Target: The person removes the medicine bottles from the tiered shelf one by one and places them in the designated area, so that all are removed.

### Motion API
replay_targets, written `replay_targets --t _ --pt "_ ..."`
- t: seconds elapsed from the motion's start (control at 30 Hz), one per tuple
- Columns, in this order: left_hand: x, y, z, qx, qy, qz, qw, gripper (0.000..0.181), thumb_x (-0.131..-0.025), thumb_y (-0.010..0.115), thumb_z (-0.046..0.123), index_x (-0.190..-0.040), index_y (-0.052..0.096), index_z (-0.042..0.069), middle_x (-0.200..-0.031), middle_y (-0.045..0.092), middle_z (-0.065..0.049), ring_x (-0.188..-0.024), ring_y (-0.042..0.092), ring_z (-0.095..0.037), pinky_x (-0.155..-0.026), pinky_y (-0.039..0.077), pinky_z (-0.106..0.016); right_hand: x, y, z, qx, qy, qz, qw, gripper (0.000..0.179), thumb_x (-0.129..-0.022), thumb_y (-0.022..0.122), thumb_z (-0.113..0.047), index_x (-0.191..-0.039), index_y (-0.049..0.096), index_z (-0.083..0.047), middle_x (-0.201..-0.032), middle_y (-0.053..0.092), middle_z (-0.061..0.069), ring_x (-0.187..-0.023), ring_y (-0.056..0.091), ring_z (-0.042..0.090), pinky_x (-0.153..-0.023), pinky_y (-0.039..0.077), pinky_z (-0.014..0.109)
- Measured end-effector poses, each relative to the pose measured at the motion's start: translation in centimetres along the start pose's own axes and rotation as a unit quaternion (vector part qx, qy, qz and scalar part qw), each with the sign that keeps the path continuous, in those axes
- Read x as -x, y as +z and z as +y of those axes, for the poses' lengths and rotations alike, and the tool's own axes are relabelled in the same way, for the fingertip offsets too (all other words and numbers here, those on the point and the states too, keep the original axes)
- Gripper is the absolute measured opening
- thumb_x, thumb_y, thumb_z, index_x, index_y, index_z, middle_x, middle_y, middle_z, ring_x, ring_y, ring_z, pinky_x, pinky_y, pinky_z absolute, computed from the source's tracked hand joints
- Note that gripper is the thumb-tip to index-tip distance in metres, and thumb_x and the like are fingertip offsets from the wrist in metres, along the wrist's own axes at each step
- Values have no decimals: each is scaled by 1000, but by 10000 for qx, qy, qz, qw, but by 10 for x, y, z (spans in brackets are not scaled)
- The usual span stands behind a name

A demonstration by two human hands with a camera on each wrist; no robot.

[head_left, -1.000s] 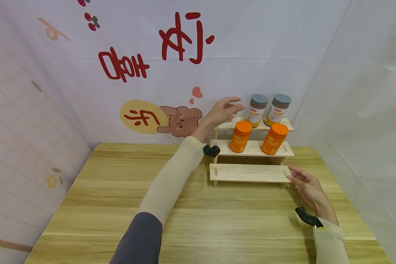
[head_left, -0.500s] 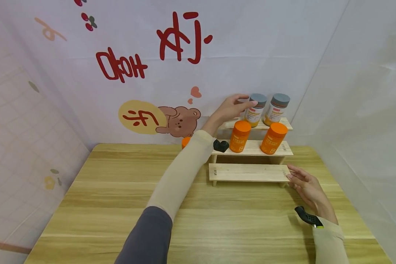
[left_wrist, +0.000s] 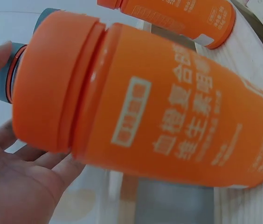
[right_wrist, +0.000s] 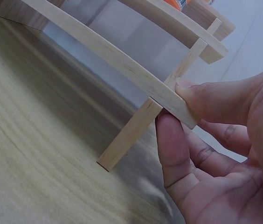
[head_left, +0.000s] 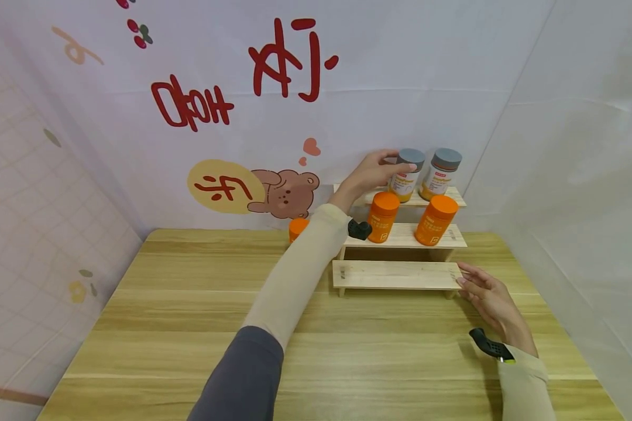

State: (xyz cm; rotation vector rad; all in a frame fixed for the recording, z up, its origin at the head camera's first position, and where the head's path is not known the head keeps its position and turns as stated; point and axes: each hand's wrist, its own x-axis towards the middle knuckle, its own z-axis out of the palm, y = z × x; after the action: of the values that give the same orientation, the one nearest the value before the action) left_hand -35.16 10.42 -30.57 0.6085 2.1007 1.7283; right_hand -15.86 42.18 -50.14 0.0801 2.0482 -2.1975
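Note:
My left hand (head_left: 371,174) is at the top tier of a stepped wooden rack (head_left: 400,275), holding the left grey-lidded supplement bottle (head_left: 402,186) near its lid (left_wrist: 5,77). The thumb lies across the lid's front; the other fingers are partly hidden behind. A second grey-lidded bottle (head_left: 439,175) stands upright to its right. On the middle tier are two orange bottles, the left one (head_left: 381,219) close to my left wrist and filling the left wrist view, the other (head_left: 436,222) farther right. My right hand (head_left: 492,301) pinches the right end of the lowest board (right_wrist: 136,74) between thumb and fingers.
Another orange-lidded bottle (head_left: 297,228) stands left of the rack, mostly hidden behind my left sleeve. The rack sits on a wood-grain table (head_left: 200,280). A printed white cloth wall (head_left: 358,70) rises close behind, and a plain white one (head_left: 584,175) borders the right side.
My left hand has moved right from beside the left grey-lidded bottle and taken hold of it. The orange-lidded bottle behind my sleeve has come into sight. My right hand has stayed on the rack.

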Motion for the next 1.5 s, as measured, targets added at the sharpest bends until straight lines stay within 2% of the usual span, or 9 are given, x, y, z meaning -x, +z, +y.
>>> replay_targets --t 0.2,0.3,0.5,0.87,1.1,1.27,1.5 --pt "-1 4 -2 -209 108 -62 9997 63 -96 73 38 -152 49 25 -138 58 -4 -122 57 -21 -110 51 -43 -2 0 0 -27 -15 35 10000 55 -102 65 -16 -153 47 -13 -117 60 -11 -100 61 2 -83 57 19" --pt "0 5 -3 -371 102 22 9993 64 -95 73 41 -153 48 30 -137 58 0 -122 56 -18 -110 51 -43 -2 1 0 -23 -5 52 10000 53 -102 64 -15 -152 48 -14 -117 60 -11 -99 61 2 -83 57 19" --pt "2 4 -5 -368 106 114 9992 63 -95 72 44 -153 47 33 -133 58 2 -119 56 -17 -110 51 -44 -2 2 -1 11 5 60 10000 53 -102 63 -13 -153 48 -14 -115 60 -12 -99 60 2 -83 56 19" --pt "10 0 -8 47 229 290 9993 62 -96 71 41 -151 50 24 -128 57 -3 -114 59 -20 -104 55 -39 -2 2 0 10 -80 -43 10000 54 -103 62 -13 -155 45 -12 -117 60 -12 -101 60 2 -83 56 19" --pt "15 -3 -11 307 178 448 9984 62 -95 73 41 -150 51 24 -129 57 -5 -114 60 -21 -104 55 -42 -1 1 0 -32 -56 -3 10000 58 -103 63 -14 -157 43 -12 -119 60 -12 -101 60 2 -84 57 19" --pt "18 -8 -15 362 205 617 9972 61 -94 74 40 -150 52 26 -132 58 -5 -115 61 -21 -102 57 -39 -1 -1 1 -19 -11 0 10000 58 -103 62 -15 -157 41 -12 -120 58 -11 -101 60 2 -85 57 19" --pt "25 -17 -21 407 177 851 9954 58 -92 76 42 -146 56 28 -129 61 -4 -114 61 -20 -100 57 -38 1 0 0 10 29 -30 10000 53 -103 62 -14 -154 46 -17 -120 60 -12 -101 60 2 -84 57 19"
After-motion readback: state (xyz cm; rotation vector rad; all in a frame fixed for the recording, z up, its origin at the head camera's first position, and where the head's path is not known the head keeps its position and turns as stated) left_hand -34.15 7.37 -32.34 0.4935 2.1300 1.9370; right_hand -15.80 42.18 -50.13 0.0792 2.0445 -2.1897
